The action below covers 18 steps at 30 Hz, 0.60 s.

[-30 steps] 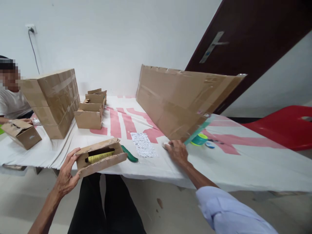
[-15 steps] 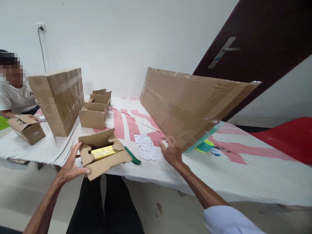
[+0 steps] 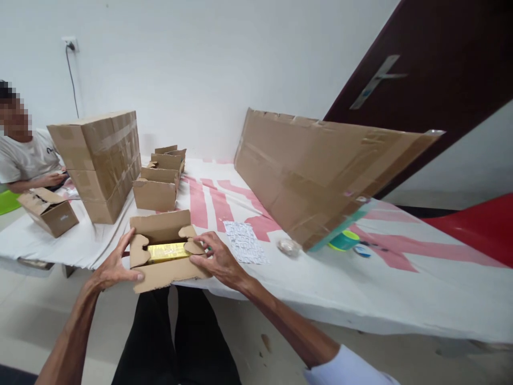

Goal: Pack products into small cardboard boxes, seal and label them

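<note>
An open cardboard box [image 3: 170,276] rests at the table's near edge, its flaps folded outward. Inside it lies a shiny yellow packet [image 3: 166,252], partly covered by the end flaps. My left hand [image 3: 114,266] grips the box's left end, thumb on the near flap and fingers behind. At the opposite end, my right hand [image 3: 219,260] holds the box's right side with thumb and fingers. Just right of that hand lies a printed sheet of small labels [image 3: 245,241]. The green object beside the box is almost wholly hidden by my right hand.
Several open boxes [image 3: 155,193] stand in a row behind, beside stacked taped cartons [image 3: 108,166]. A large cardboard sheet [image 3: 316,171] leans at the right. Near it lie a clear roll-like item [image 3: 289,247] and a teal-and-yellow tape roll [image 3: 343,240]. A person [image 3: 30,158] sits far left.
My right hand has moved left from beside the leaning cardboard onto the box's right end. The clear roll-like item now shows where that hand was. The box has turned squarer to me.
</note>
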{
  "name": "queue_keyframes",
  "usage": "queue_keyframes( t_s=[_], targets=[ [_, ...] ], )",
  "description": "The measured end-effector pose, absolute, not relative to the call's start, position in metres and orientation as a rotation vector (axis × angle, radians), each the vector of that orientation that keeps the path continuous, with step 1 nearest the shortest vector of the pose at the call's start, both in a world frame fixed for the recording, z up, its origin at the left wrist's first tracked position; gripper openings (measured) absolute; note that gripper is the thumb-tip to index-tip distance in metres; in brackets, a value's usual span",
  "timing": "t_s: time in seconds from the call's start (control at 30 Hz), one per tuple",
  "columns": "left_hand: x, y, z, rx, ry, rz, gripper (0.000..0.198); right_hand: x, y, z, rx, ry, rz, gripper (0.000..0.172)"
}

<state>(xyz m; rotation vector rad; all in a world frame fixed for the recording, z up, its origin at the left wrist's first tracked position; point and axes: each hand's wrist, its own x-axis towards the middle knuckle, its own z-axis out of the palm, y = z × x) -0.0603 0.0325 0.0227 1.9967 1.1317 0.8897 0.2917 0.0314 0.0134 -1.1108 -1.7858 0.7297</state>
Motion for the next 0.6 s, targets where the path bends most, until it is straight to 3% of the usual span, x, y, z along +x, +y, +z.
queue_keyframes(
  t_s=[0.17,0.3,0.6],
  targets=[
    [-0.064,0.035,0.023,2.082,1.167,0.907,0.128,0.29,0.032,0.012,-1.139,-1.722,0.804,0.041],
    [-0.059,0.033,0.029,2.0,1.205,0.854,0.135,0.294,0.035,0.014,-1.119,-1.764,0.825,0.032],
    [-0.054,0.032,0.037,1.958,1.239,0.838,0.14,0.292,0.034,0.015,-1.173,-1.829,0.698,0.027]
  ],
)
